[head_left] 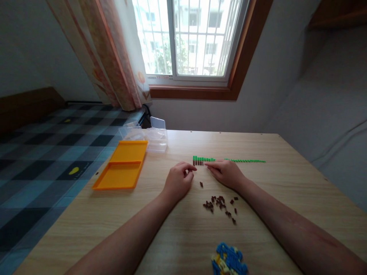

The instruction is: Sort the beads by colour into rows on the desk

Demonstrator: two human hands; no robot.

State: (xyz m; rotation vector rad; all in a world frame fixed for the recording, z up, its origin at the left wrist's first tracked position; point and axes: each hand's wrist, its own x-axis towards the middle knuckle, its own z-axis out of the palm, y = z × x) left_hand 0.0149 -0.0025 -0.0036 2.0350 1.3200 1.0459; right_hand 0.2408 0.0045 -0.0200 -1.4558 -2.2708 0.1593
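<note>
A long row of small green bricks (246, 160) runs across the wooden table (286, 183), with a short row of brown bricks (198, 163) set under its left end. My left hand (179, 180) rests just left of the brown row, fingers curled with thumb and forefinger pinched together; what they hold is too small to make out. My right hand (226, 172) lies flat-ish just right of the brown row, its fingertips touching it. One loose brown brick (201, 184) lies between my hands. A scatter of brown bricks (220, 204) sits nearer to me.
An orange two-part tray (123, 164) lies at the table's left edge, with a clear plastic box (149, 137) behind it. A heap of blue and yellow bricks (229, 261) sits at the near edge. A checked bed cover lies to the left.
</note>
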